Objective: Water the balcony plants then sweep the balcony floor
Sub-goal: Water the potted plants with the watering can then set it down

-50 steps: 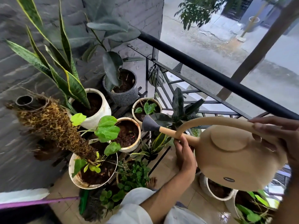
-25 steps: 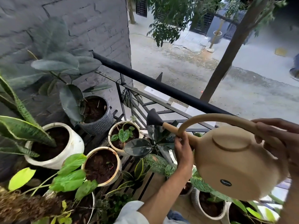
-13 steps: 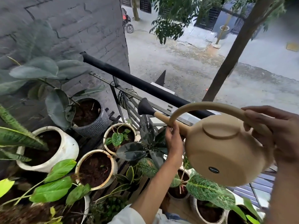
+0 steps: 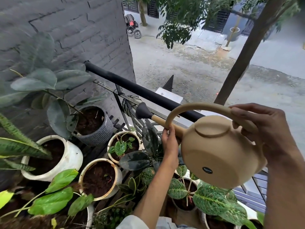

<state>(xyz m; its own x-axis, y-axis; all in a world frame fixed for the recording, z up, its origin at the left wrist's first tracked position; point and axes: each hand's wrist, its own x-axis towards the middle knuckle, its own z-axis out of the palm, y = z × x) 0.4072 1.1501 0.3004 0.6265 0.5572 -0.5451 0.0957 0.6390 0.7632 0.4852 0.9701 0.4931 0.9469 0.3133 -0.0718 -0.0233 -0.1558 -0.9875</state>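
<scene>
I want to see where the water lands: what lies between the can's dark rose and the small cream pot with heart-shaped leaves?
In the head view, a dark mottled leaf stands between the rose and the cream pot, with water trickling onto it.

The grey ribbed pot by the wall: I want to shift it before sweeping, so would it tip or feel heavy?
The grey ribbed pot is filled with soil, so probably heavy. Its tall plant leans leftward, so it may tip that way. The ribbed wall should grip well.

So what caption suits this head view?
Both hands tip a beige plastic watering can, left hand steadying its spout, over dark-leaved potted plant.
</scene>
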